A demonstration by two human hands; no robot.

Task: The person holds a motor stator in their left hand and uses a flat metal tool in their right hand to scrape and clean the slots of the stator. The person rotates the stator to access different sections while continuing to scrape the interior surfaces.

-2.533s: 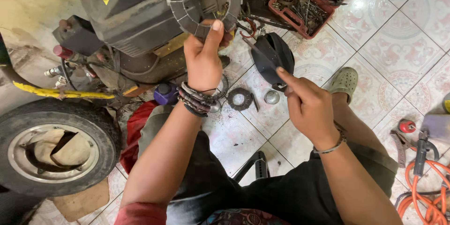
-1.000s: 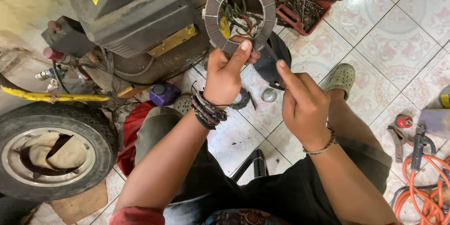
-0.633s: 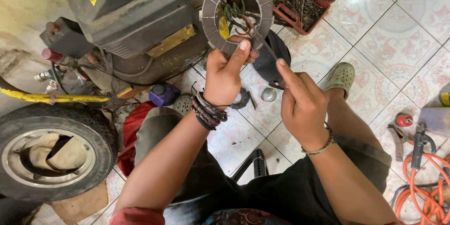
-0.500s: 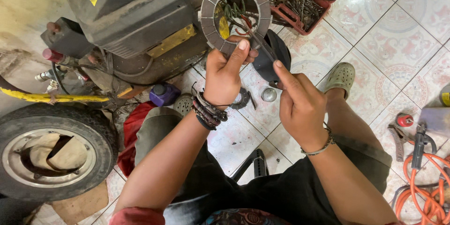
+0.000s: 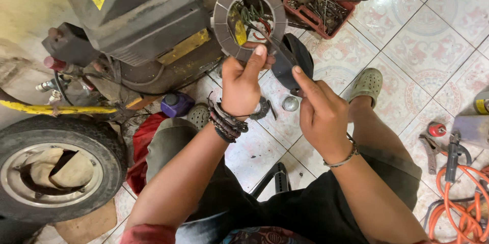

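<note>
My left hand [image 5: 242,83] holds up a grey ring-shaped metal core [image 5: 222,20] by its lower rim, thumb pressed on its face. Through the ring's hole I see coloured wires on the floor behind. My right hand [image 5: 318,114] is just right of it, gripping a black rounded cover [image 5: 293,58] between fingers and thumb. The two parts almost touch at the ring's lower right. Beaded bracelets wrap my left wrist; a thin bracelet sits on my right.
A dark machine body with yellow labels [image 5: 137,15] lies at upper left. A tyre with rim [image 5: 53,167] sits at left. A red tray of tools [image 5: 331,0] is at top. An orange cable [image 5: 458,208] and pliers [image 5: 430,150] lie right. Small metal parts [image 5: 290,104] rest on tiles.
I have lifted the ring slightly and brought my right hand with the black cover closer against it. The view has shifted a little.
</note>
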